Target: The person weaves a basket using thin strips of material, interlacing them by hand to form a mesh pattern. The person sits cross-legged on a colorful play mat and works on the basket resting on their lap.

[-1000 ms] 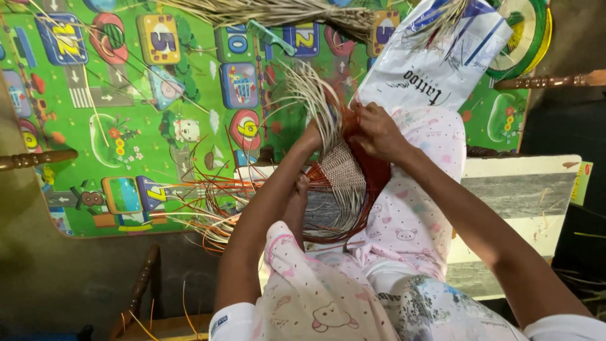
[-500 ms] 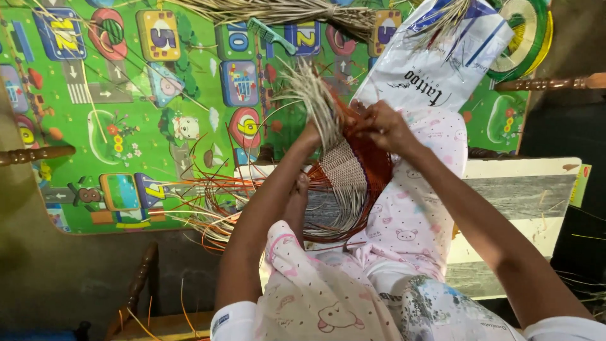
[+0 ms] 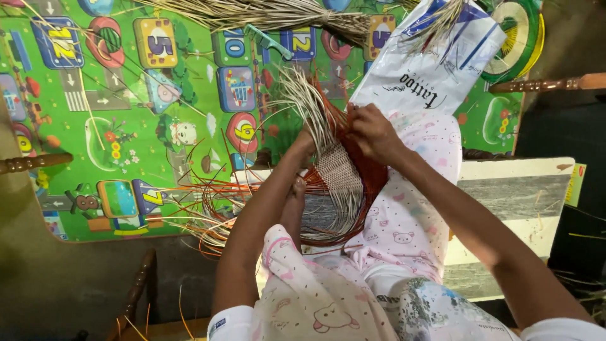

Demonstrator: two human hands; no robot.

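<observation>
A half-woven basket (image 3: 344,183) of pale and reddish-brown strips rests on my lap, over pink patterned trousers (image 3: 410,221). Loose pale strands (image 3: 303,104) fan upward from its top edge. My left hand (image 3: 306,146) grips the basket's left upper side, fingers partly hidden behind the strands. My right hand (image 3: 374,131) pinches reddish strips at the upper right rim. Long orange and pale strips (image 3: 202,196) trail out to the left from the weave.
A green children's play mat (image 3: 126,113) with numbered pictures covers the floor ahead. A bundle of dried fibre (image 3: 265,14) and a white printed bag (image 3: 429,69) lie at the top. A round green-yellow woven piece (image 3: 521,38) sits top right. Wooden chair parts (image 3: 35,162) and a white-grey board (image 3: 517,196) flank me.
Both hands have shifted slightly on the basket's top edge while working the strips. The basket stays on my lap.
</observation>
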